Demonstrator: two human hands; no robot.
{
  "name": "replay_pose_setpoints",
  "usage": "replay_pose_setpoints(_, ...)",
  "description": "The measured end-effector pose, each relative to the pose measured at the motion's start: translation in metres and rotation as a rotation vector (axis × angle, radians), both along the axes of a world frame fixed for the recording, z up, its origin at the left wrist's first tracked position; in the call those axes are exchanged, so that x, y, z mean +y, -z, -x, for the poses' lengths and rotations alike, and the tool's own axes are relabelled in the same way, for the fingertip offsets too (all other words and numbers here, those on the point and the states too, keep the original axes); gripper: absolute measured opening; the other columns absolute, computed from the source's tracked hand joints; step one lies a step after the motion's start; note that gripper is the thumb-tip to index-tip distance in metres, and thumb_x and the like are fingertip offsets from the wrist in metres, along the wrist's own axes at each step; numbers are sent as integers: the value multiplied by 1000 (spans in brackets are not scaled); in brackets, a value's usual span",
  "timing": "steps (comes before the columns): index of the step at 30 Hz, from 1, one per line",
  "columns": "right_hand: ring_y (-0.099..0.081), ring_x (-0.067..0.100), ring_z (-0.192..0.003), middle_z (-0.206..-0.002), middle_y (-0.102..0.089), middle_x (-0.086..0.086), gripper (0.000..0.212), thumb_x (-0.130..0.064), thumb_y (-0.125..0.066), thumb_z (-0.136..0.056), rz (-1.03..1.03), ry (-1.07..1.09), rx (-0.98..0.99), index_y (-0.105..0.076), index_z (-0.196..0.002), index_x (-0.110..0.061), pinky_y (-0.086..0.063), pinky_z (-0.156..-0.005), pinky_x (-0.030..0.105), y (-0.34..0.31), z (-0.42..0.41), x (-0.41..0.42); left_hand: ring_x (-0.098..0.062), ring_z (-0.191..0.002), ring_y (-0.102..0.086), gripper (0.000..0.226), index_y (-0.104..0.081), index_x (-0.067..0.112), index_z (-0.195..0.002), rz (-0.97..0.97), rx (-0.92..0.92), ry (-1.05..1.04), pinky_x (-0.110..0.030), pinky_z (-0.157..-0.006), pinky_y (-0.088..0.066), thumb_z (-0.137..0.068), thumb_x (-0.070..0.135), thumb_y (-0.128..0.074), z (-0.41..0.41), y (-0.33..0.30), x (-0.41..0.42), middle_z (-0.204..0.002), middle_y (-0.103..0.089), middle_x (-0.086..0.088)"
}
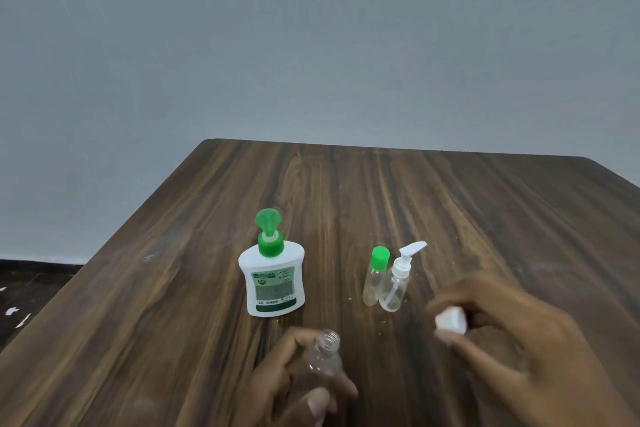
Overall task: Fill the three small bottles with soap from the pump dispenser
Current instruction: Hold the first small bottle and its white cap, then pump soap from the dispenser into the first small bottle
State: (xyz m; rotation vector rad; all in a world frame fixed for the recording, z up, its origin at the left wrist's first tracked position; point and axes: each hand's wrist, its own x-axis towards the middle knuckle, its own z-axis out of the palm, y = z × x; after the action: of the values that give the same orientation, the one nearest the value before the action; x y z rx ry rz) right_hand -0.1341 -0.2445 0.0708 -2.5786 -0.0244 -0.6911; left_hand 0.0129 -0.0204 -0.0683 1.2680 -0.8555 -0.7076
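A white soap dispenser [273,282] with a green pump head stands upright near the middle of the wooden table [450,204]. To its right stand two small clear bottles side by side: one with a green cap [374,277] and one with a white pump top [397,282]. My left hand [294,388] grips a third clear bottle [323,355], uncapped, with its threaded neck pointing up, just in front of the dispenser. My right hand [516,340] pinches a white cap [451,320] to the right of that bottle, blurred by motion.
A plain grey wall rises behind the table's far edge. Dark patterned floor [31,291] shows past the table's left edge. A few small crumbs lie on the wood near the two standing bottles.
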Motion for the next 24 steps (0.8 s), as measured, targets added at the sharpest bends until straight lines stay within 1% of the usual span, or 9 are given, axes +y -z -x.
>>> replay_pose_setpoints(1,-70,7,-86,-99,-72,-14,20,-20,-84,-86,-71,98,-77,-71,-94,-33,-49,-75,13,19,12,-17,-24,-79,-73,34,-66,37,-120,25,-56,-127,-30,-73,-55,-86,33,-68,8,-2,7,-103,-81,-21)
replay_pose_setpoints(3,-69,6,-81,-91,-72,-15,27,-18,-89,-79,-122,297,-23,-71,-89,-35,-47,-75,13,46,7,-35,-27,-86,-75,40,-67,42,-117,-6,-141,-299,-31,-78,-57,-78,37,-74,10,-4,18,-110,-81,-17)
replay_pose_setpoints(6,-66,9,-74,-80,-70,-13,28,-21,-88,-76,-279,505,42,-67,-88,-35,-52,-71,28,75,-2,-53,-22,-100,-78,43,-71,41,-115,52,-156,-501,-23,-85,-59,-73,36,-81,15,-8,32,-115,-82,-10)
replay_pose_setpoints(8,-67,6,-70,-79,-71,-16,26,-21,-85,-78,-336,563,87,-65,-88,-34,-56,-71,38,83,-6,-61,-18,-107,-78,48,-72,33,-121,35,-202,-670,-25,-89,-59,-76,21,-85,5,-12,51,-117,-82,-9)
replay_pose_setpoints(11,-67,0,-72,-75,-71,-19,24,-22,-84,-81,-307,594,55,-63,-83,-33,-54,-71,39,90,-11,-56,-21,-113,-76,52,-72,20,-124,1,-273,-820,-37,-95,-58,-77,14,-92,-6,-18,72,-120,-80,-5)
replay_pose_setpoints(14,-64,-1,-71,-73,-71,-20,20,-27,-84,-83,-237,635,66,-66,-80,-33,-47,-66,34,97,-9,-57,-21,-112,-76,53,-71,23,-128,-28,-291,-887,-36,-95,-62,-78,33,-87,-22,-18,88,-122,-79,-3)
replay_pose_setpoints(16,-68,6,-75,-75,-72,-20,18,-31,-85,-83,-216,657,87,-69,-79,-37,-48,-68,35,104,-6,-60,-21,-112,-77,52,-70,22,-128,-29,-275,-920,-31,-93,-63,-79,31,-84,-28,-17,93,-121,-79,-3)
replay_pose_setpoints(21,-71,9,-90,-85,-74,-27,14,-51,-79,-83,-218,686,144,-73,-93,-44,-46,-77,27,111,0,-67,-26,-111,-77,54,-70,22,-128,-42,-284,-904,-50,-96,-62,-79,44,-81,-33,-12,88,-119,-79,-5)
replay_pose_setpoints(24,-72,26,-88,-85,-76,-14,23,-59,-72,-84,-171,726,153,-76,-93,-38,-53,-78,35,119,-3,-72,-23,-105,-78,53,-70,25,-126,-60,-292,-908,-48,-91,-64,-79,46,-81,-34,-8,85,-116,-80,-3)
